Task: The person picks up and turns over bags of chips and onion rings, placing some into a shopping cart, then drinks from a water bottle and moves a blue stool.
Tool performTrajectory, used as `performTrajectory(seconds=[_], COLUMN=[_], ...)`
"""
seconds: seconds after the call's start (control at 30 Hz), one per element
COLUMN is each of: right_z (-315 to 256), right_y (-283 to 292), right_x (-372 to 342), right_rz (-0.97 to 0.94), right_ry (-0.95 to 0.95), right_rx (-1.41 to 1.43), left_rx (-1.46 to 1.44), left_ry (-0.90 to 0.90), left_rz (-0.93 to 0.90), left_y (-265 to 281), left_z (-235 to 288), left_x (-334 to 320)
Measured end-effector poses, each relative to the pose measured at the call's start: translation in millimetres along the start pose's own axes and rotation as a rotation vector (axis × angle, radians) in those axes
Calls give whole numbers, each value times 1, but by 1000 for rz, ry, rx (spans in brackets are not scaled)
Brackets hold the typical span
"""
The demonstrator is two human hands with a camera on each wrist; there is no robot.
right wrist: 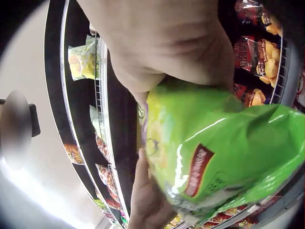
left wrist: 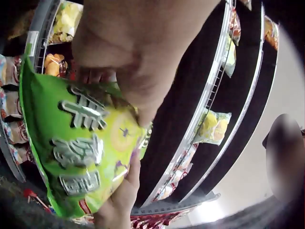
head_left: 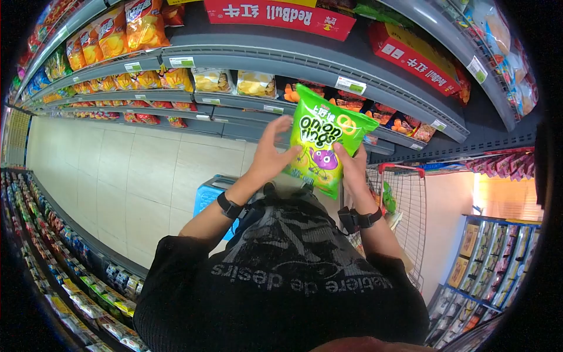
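Note:
A green Onion Rings snack bag [head_left: 321, 141] is held up in front of the torso, its printed front facing the head camera. The right hand [head_left: 353, 170] grips its right side, thumb on the front and fingers partly hidden behind. At the other side is the left hand [head_left: 274, 149], thumb against the front, other fingers loosely bent beside the edge. In the left wrist view the bag [left wrist: 71, 143] lies beneath the left hand [left wrist: 138, 57], and the right hand [left wrist: 121, 200] shows below. The right wrist view shows the right hand [right wrist: 167, 43] over the bag [right wrist: 205, 143].
Shelves of snack bags [head_left: 255, 84] and red RedBull boxes [head_left: 281, 17] stand ahead. A wire cart [head_left: 410, 205] is at the right, a blue stool-like object [head_left: 206, 196] at the left by the body. Another goods shelf [head_left: 64, 264] runs along the lower left.

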State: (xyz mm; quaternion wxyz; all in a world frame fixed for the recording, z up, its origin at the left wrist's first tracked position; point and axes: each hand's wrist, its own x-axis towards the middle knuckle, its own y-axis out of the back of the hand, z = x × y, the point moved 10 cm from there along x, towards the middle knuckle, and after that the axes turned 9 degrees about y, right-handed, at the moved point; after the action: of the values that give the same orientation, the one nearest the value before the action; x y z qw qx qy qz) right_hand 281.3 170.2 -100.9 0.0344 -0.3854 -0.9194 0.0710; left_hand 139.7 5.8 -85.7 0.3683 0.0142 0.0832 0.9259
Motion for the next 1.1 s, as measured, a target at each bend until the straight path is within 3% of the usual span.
performTrajectory(seconds=[0.03, 0.13, 0.23, 0.33, 0.37, 0.47, 0.5, 0.6, 0.67, 0.73, 0.77, 0.93, 1.03, 1.1], right_z=[-3, -12, -34, -48, -55, -62, -70, -60, -48, -30, -26, -31, -12, 5], right_y=[1, -5, -36, -74, -83, -61, -54, -59, -52, -46, -39, -45, -41, -47], right_x=[2, 5, 1, -22, -28, -15, -7, -2, -9, -11, -6, -2, 4, -6], right_rz=[37, 46, -153, -431, -556, -427, -327, -343, -357, -371, -290, -216, -282, -271], right_ry=[17, 89, 267, 244, 295, 418, 409, 249, 126, 53, 45, 101, 77, -108], right_rx=[-23, -70, -50, -113, -219, -267, -257, 118, 39, -41, -160, -204, -252, -29], left_rx=[114, 99, -57, -142, -238, -457, -486, -563, -543, -460, -451, -294, -348, -460], left_ry=[-16, -7, -59, -41, 58, 275, 298, 259, 220, 200, 154, 57, 169, 274], left_rz=[-43, -289, -90, 39, -12, -162, -213, -387, -452, -455, -424, -254, -243, -213], left_y=[-1, -25, -12, 9, 9, 14, 14, 8, 5, 4, 7, 14, 14, 14], left_z=[1, -1, 16, 12, 2, -17, -17, -16, -14, -13, -11, 6, -1, -13], left_x=[1, -3, -9, -6, -3, -3, -6, -15, -19, -20, -18, -13, -3, 1])
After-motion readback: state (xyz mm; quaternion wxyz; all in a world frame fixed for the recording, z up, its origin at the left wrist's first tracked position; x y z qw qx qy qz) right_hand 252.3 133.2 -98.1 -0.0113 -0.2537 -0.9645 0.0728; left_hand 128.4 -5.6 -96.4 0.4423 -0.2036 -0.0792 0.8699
